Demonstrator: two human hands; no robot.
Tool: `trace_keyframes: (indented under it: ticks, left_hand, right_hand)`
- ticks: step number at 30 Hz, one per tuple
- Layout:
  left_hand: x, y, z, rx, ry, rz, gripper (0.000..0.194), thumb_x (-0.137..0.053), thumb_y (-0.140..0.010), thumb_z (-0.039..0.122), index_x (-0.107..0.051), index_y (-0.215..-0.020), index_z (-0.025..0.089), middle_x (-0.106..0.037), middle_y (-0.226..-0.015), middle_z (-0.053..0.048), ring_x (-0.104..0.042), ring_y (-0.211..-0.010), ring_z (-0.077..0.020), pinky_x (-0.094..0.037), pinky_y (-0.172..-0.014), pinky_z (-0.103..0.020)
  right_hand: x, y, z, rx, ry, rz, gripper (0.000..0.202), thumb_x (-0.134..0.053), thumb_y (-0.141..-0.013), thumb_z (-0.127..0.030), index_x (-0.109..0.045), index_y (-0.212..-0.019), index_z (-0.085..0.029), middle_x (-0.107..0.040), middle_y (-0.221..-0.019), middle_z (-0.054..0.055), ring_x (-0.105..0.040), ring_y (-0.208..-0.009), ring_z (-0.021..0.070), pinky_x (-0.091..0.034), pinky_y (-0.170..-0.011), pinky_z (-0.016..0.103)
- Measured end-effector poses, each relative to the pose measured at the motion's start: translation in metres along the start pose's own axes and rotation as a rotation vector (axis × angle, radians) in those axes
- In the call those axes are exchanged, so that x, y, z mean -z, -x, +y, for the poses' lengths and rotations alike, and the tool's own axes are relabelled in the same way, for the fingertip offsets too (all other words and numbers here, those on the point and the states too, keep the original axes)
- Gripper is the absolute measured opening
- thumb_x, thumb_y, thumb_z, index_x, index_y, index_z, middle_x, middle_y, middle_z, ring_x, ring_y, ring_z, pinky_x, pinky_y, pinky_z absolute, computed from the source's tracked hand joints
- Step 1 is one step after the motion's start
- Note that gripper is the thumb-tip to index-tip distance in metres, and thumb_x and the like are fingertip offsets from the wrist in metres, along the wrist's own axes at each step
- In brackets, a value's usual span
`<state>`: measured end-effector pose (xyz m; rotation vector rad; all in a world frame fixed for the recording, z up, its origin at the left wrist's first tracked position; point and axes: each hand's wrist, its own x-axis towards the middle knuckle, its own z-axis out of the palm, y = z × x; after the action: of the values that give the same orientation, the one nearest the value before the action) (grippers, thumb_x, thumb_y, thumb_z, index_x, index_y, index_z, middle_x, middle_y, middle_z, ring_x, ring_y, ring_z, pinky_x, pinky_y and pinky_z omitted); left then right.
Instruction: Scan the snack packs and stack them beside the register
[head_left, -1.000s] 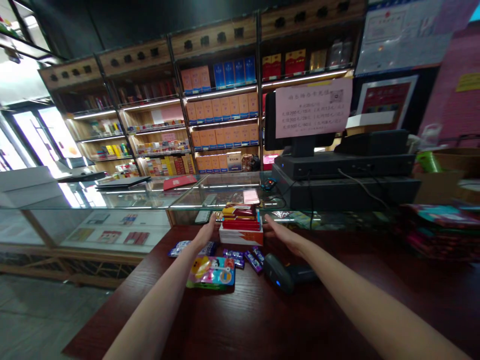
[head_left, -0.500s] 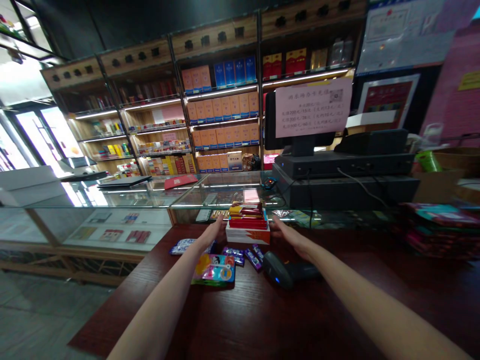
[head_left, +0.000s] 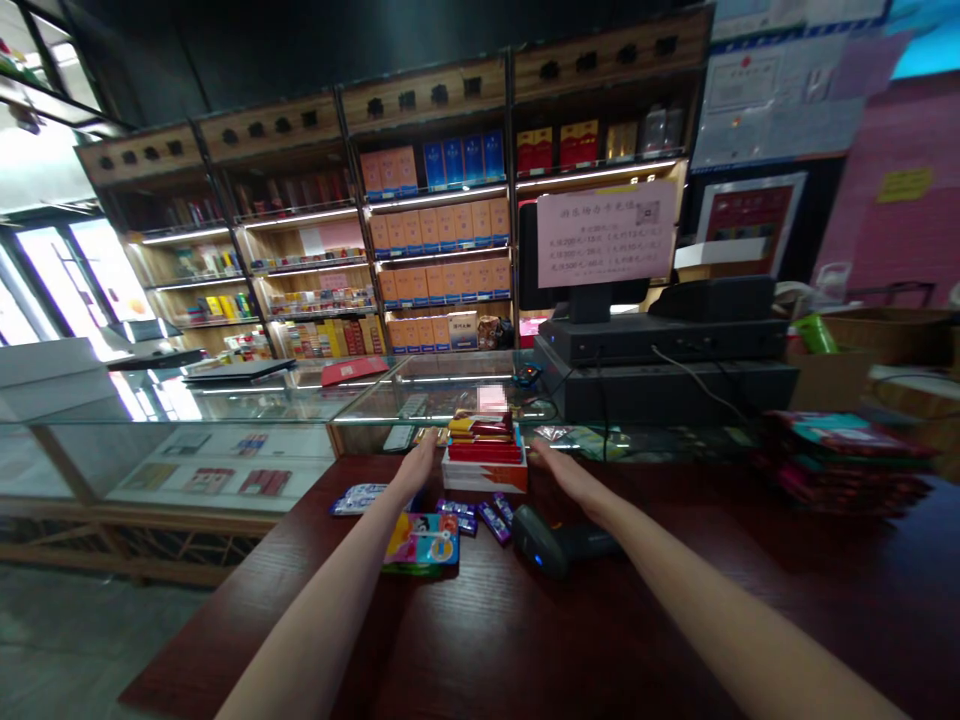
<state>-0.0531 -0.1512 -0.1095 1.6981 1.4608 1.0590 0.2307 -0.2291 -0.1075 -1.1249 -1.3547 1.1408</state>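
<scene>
A small white and orange box (head_left: 486, 476) stands on the dark wooden counter, filled with red and yellow packets (head_left: 484, 440). My left hand (head_left: 417, 468) is at the box's left side, its fingers stretched forward. On the other side, my right hand (head_left: 564, 472) reaches out with its fingers extended and a small gap to the box. Whether the far fingertips touch the box is hard to see. Nearer me lie purple-wrapped snack bars (head_left: 493, 521), a colourful flat packet (head_left: 431, 540) and a blue-and-white packet (head_left: 360, 498), both partly behind my left arm. A black barcode scanner (head_left: 541, 542) rests beside my right forearm.
Behind the counter runs a glass display case (head_left: 420, 385). A monitor with a pink paper sign (head_left: 606, 235) stands on a dark cash drawer (head_left: 667, 385). To the right is a stack of colourful packets (head_left: 844, 465). Shelves of boxes (head_left: 442, 225) line the back wall.
The view has shifted slightly, so everything sits a little further left. My hands stay on either side of the box, which keeps its place on the counter.
</scene>
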Motion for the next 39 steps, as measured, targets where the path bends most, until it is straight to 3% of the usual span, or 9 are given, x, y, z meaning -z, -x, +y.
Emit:
trace_keyframes:
  ticks: [4,7,10,13,16,21,28,35,39]
  left_hand:
    - [-0.009,-0.001,0.015,-0.132,-0.032,0.135,0.059,-0.031,-0.096,0.057,-0.065,-0.121,0.017,-0.062,-0.137,-0.012,-0.049,-0.136,-0.0268,-0.033,-0.114,-0.039]
    - [-0.017,-0.002,0.025,-0.192,-0.049,0.210,0.055,-0.031,-0.097,0.050,-0.060,-0.128,0.016,-0.058,-0.142,-0.012,-0.049,-0.136,-0.0239,-0.032,-0.116,-0.038]
    - [-0.022,-0.002,0.032,-0.216,-0.067,0.265,0.055,-0.028,-0.098,0.049,-0.061,-0.124,0.014,-0.062,-0.136,-0.014,-0.053,-0.131,-0.0244,-0.035,-0.113,-0.038]
    - [-0.025,-0.002,0.035,-0.217,-0.085,0.288,0.055,-0.027,-0.097,0.050,-0.068,-0.108,0.015,-0.070,-0.119,-0.015,-0.060,-0.120,-0.0264,-0.040,-0.107,-0.039]
    - [-0.027,-0.004,0.037,-0.200,-0.081,0.298,0.059,-0.025,-0.097,0.052,-0.070,-0.098,0.014,-0.071,-0.111,-0.016,-0.062,-0.115,-0.0274,-0.042,-0.104,-0.040]
    - [-0.028,-0.003,0.037,-0.181,-0.034,0.296,0.065,-0.024,-0.096,0.058,-0.072,-0.098,0.014,-0.073,-0.107,-0.016,-0.064,-0.109,-0.0271,-0.045,-0.099,-0.039]
    - [-0.035,0.006,0.043,-0.233,0.010,0.305,0.063,-0.028,-0.096,0.055,-0.075,-0.098,0.014,-0.074,-0.108,-0.013,-0.063,-0.109,-0.0259,-0.043,-0.102,-0.039]
    - [-0.060,0.016,0.055,-0.308,0.002,0.319,0.037,-0.047,-0.092,0.042,-0.077,-0.100,0.020,-0.070,-0.119,-0.010,-0.058,-0.120,-0.0250,-0.039,-0.109,-0.042]
    - [-0.080,0.032,0.060,-0.404,-0.067,0.423,0.031,-0.063,-0.083,0.034,-0.074,-0.111,0.026,-0.063,-0.130,-0.008,-0.051,-0.127,-0.0282,-0.033,-0.113,-0.050]
  right_hand:
    - [0.001,-0.009,-0.004,0.082,0.113,0.124,0.054,-0.060,-0.086,-0.061,-0.071,-0.121,-0.023,-0.062,-0.140,0.007,-0.045,-0.140,0.0269,-0.020,-0.123,0.044]
    - [-0.002,-0.018,-0.003,0.121,0.143,0.113,0.051,-0.064,-0.085,-0.049,-0.066,-0.128,-0.021,-0.062,-0.139,0.009,-0.052,-0.134,0.0261,-0.029,-0.119,0.044]
    - [-0.007,-0.025,-0.003,0.169,0.140,0.083,0.053,-0.065,-0.083,-0.039,-0.062,-0.132,-0.020,-0.062,-0.139,0.011,-0.056,-0.130,0.0257,-0.037,-0.114,0.042]
    - [-0.011,-0.028,-0.007,0.184,0.193,0.093,0.053,-0.064,-0.083,-0.036,-0.061,-0.134,-0.019,-0.062,-0.138,0.011,-0.056,-0.129,0.0260,-0.039,-0.112,0.042]
    - [-0.015,-0.032,-0.012,0.160,0.287,0.116,0.055,-0.066,-0.083,-0.037,-0.060,-0.135,-0.020,-0.063,-0.138,0.012,-0.057,-0.129,0.0272,-0.038,-0.112,0.043]
    - [-0.021,-0.040,-0.013,0.134,0.321,0.130,0.061,-0.070,-0.080,-0.038,-0.060,-0.136,-0.016,-0.066,-0.133,0.014,-0.061,-0.123,0.0290,-0.042,-0.108,0.043]
    - [-0.020,-0.036,-0.009,0.178,0.307,0.186,0.047,-0.060,-0.087,-0.035,-0.064,-0.132,-0.020,-0.070,-0.128,0.010,-0.060,-0.125,0.0272,-0.040,-0.110,0.043]
    - [-0.004,-0.020,-0.009,0.259,0.188,0.325,0.045,-0.050,-0.090,-0.045,-0.072,-0.117,-0.016,-0.071,-0.125,0.014,-0.061,-0.122,0.0290,-0.038,-0.111,0.045]
    - [0.013,-0.007,-0.008,0.252,0.116,0.377,0.046,-0.054,-0.087,-0.050,-0.074,-0.113,-0.017,-0.071,-0.124,0.013,-0.061,-0.121,0.0290,-0.039,-0.110,0.044]
